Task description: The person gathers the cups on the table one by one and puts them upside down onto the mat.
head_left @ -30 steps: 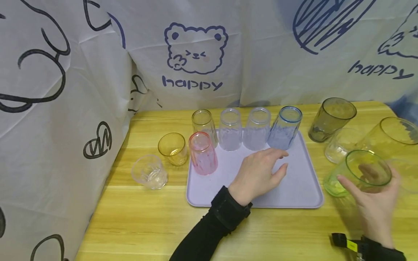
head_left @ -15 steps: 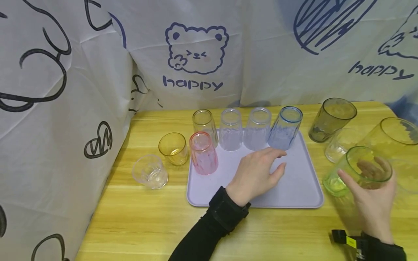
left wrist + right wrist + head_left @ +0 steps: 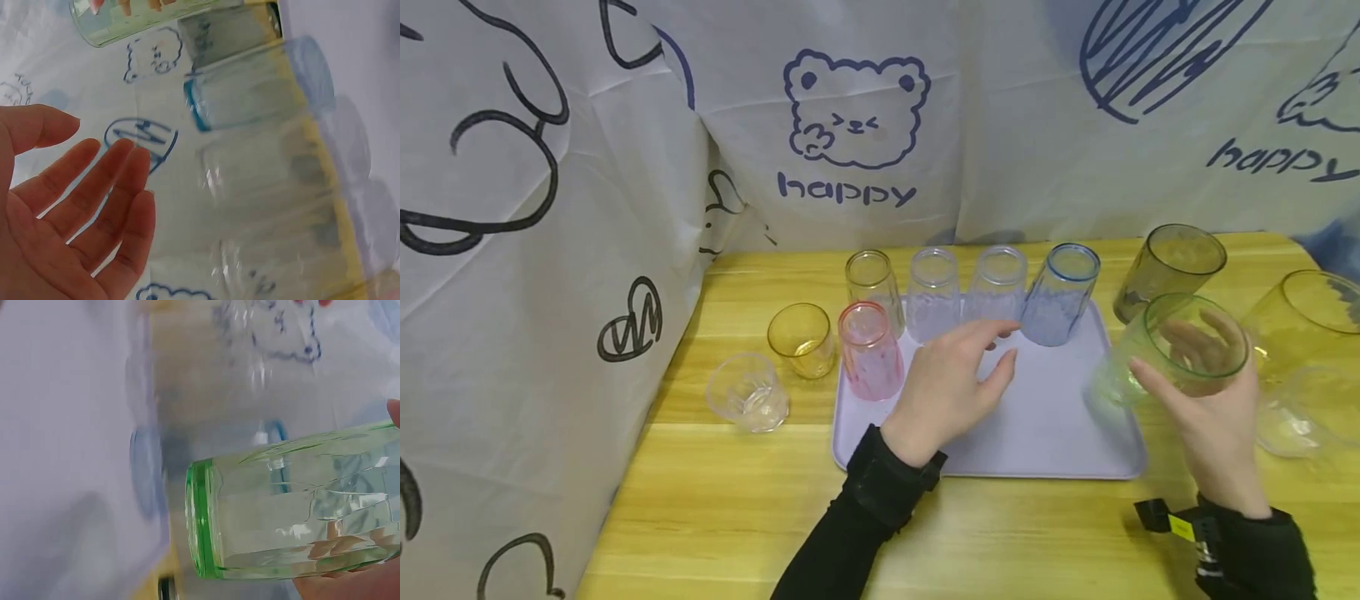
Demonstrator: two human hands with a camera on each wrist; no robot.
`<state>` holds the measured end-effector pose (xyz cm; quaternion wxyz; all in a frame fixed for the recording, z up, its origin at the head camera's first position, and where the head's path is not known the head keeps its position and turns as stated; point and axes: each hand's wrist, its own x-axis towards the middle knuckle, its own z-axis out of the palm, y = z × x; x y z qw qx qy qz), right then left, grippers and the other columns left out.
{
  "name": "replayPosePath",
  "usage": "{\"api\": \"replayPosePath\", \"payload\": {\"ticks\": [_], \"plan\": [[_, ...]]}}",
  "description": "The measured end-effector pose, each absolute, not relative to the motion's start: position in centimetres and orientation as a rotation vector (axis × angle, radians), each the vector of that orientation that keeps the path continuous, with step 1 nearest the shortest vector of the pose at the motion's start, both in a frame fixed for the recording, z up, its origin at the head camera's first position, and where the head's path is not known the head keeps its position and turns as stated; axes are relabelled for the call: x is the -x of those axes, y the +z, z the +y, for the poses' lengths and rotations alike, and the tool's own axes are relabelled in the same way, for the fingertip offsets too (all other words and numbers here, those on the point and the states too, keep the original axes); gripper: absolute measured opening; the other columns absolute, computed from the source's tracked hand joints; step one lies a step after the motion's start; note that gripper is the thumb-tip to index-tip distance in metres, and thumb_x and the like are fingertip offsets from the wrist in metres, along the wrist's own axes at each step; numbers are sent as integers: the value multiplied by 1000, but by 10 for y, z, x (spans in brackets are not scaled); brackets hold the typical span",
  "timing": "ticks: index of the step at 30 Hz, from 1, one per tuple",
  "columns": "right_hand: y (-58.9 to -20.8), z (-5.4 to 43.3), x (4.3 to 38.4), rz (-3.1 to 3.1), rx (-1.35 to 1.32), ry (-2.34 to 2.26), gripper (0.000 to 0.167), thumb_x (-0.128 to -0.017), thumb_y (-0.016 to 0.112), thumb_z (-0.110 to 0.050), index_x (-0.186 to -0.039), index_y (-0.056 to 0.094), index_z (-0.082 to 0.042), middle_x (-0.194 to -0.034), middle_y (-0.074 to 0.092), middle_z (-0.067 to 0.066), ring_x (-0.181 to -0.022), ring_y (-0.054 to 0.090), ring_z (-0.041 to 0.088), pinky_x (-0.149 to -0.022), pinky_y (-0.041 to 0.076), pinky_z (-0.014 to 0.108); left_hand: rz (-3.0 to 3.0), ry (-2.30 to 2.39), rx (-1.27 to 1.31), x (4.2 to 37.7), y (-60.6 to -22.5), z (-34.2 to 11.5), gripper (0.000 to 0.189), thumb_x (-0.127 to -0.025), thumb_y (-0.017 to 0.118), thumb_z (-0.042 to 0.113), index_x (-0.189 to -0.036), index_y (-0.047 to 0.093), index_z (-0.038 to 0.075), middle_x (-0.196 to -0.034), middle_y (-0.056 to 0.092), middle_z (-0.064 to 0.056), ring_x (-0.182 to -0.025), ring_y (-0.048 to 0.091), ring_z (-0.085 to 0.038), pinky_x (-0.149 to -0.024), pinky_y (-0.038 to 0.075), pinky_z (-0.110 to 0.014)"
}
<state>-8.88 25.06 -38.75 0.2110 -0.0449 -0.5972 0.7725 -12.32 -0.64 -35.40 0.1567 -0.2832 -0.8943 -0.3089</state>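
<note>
My right hand [image 3: 1213,433] grips a green glass [image 3: 1138,362] near its rim, thumb on one side and fingers round the other. The glass is tilted, its base over the right edge of the lilac tray [image 3: 1045,433]; in the right wrist view that thick green base points left. Over the tray's middle, my left hand [image 3: 951,383] hovers with relaxed fingers and thumb apart, holding nothing. Upside-down glasses line the tray's back: a smoky one [image 3: 871,283], two clear ones [image 3: 934,300] and a blue one [image 3: 1060,304]. A pink glass [image 3: 871,362] stands upside down in front of the smoky one.
Left of the tray stand an amber glass [image 3: 801,342] and a clear glass [image 3: 751,396], both upright. To the right are a dark grey glass [image 3: 1172,271], a large yellow glass [image 3: 1300,321] and a clear glass [image 3: 1296,425]. A printed cloth [image 3: 1022,167] hangs behind the table.
The green glass has been lifted off the table and carried left and slightly back in my right hand to the tray's edge. My left hand has shifted left over the tray.
</note>
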Motion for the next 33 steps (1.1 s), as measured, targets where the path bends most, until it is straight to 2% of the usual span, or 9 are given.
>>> {"api": "replayPosePath", "payload": {"ticks": [6, 12, 18, 22, 27, 30, 33], "plan": [[-377, 223, 102, -1570, -51, 2284, 73, -79, 57, 30, -142, 45, -5, -129, 64, 11, -122, 58, 20, -95, 55, 22, -2377, -1014, 793, 127, -347, -26, 27, -94, 63, 12, -120, 69, 10, -111, 75, -4, -94, 70, -15, -76, 57, -26], [-366, 198, 113, -1355, -248, 2415, 63, -83, 53, 28, -138, 47, -3, -129, 59, 13, -124, 58, 26, -100, 55, 27, -2254, -1036, 742, 133, -344, -43, 26, -93, 63, 10, -117, 69, 8, -112, 73, -6, -94, 69, -16, -79, 57, -27], [-358, 182, 122, -1098, -485, 2596, 53, -90, 47, 23, -136, 48, -4, -125, 66, 17, -122, 61, 28, -108, 51, 34, -2257, -1032, 729, 135, -344, -49, 27, -93, 63, 13, -120, 68, 8, -116, 72, -6, -97, 68, -15, -82, 57, -26], [-354, 174, 124, -1006, -425, 2671, 48, -92, 53, 17, -135, 49, -4, -123, 67, 17, -120, 63, 27, -109, 51, 38, -2250, -1052, 738, 135, -344, -49, 28, -93, 63, 13, -121, 68, 7, -118, 72, -7, -98, 68, -16, -85, 57, -26], [-354, 167, 124, -992, -315, 2726, 51, -92, 59, 11, -140, 49, -3, -132, 62, 13, -123, 62, 26, -111, 50, 42, -2237, -1062, 758, 136, -344, -48, 30, -93, 63, 14, -122, 66, 7, -119, 71, -7, -100, 67, -17, -86, 56, -26], [-357, 164, 124, -995, -262, 2755, 49, -94, 60, 7, -140, 49, -3, -135, 60, 13, -126, 61, 26, -111, 49, 42, -2236, -1067, 793, 137, -345, -46, 33, -93, 63, 16, -124, 65, 6, -122, 69, -8, -104, 67, -18, -92, 55, -25], [-361, 162, 125, -1002, -211, 2777, 47, -95, 62, 2, -139, 49, -6, -138, 57, 11, -128, 60, 26, -111, 50, 41, -2246, -1080, 836, 137, -347, -45, 38, -93, 65, 20, -129, 62, 6, -128, 66, -10, -115, 65, -20, -102, 52, -25]]}}
